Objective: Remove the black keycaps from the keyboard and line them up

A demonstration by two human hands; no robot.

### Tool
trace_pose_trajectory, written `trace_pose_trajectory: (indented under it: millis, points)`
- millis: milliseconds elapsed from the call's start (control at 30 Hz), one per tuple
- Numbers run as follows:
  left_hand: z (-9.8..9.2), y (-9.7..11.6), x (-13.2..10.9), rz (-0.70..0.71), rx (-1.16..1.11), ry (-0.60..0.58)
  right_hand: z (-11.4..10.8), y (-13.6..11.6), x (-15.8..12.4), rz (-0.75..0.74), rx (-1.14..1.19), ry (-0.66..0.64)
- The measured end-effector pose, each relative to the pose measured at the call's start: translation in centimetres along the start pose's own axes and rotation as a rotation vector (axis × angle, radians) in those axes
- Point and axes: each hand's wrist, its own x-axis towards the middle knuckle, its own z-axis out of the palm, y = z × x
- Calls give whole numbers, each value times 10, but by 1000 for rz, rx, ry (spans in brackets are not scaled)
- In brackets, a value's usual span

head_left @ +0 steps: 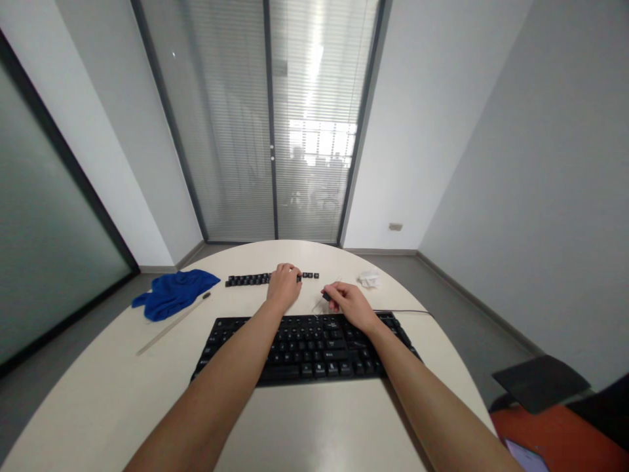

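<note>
Keycaps and tissue flank hands, left curled, hold unclear, right pinching something black.

Kybd is blk, cloth blue, tbl off-wht.

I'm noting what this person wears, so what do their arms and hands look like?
The left hand and right hand are both bare, without gloves. No sleeve, watch or bracelet shows on the left forearm or the right forearm. Whether a ring is worn is too small to tell.
</note>
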Motion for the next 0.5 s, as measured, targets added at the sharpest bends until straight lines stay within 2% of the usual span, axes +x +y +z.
trace_pose_trajectory:
  millis: [333, 500]
  points:
    - [3, -1, 0, -16, 42, -17, 0, 3, 1, 2, 6, -6]
    - [-3, 3, -1, -11, 23, -11, 0, 3, 1, -4, -11, -1]
